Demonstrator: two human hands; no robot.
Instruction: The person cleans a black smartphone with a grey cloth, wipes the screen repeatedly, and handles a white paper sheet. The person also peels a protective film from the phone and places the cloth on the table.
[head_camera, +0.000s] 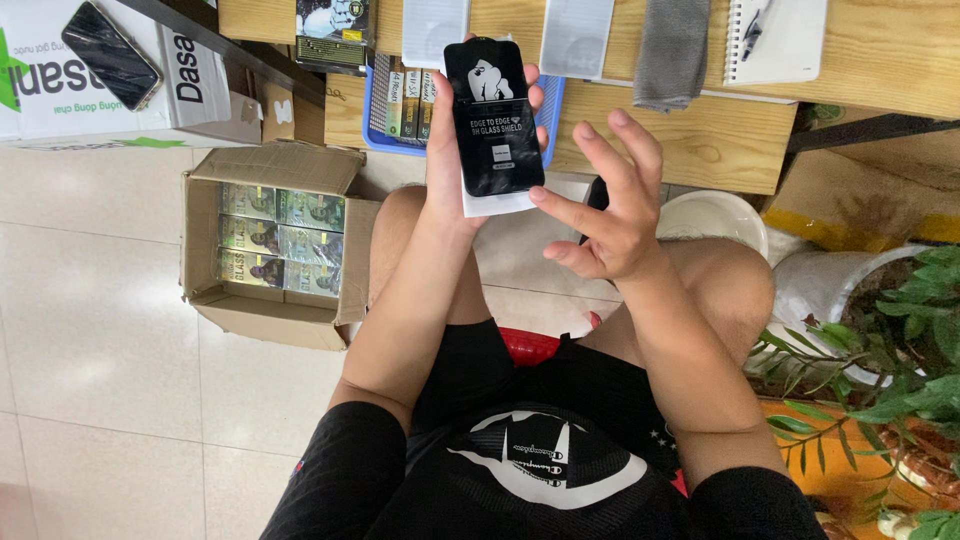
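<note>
Black sleeve: the left hand (450, 170) is gripping a flat black sleeve (493, 115) upright above the knees, with a white card showing at its lower edge.
Right hand (610, 205): hovering just beside the sleeve, fingers spread, holding nothing.
Progress: the sleeve is looking unopened; I judge the opening is yet to be done.
Carton (270, 240): lying open on the floor, holding rows of flat green packets.
Basket (548, 110): blue, sitting on the wooden table (700, 140), holding upright packets.

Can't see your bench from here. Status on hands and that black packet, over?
Left hand holding black screen-protector packet upright. Right hand open beside it, fingertip near packet's edge. Nothing between them.
</note>
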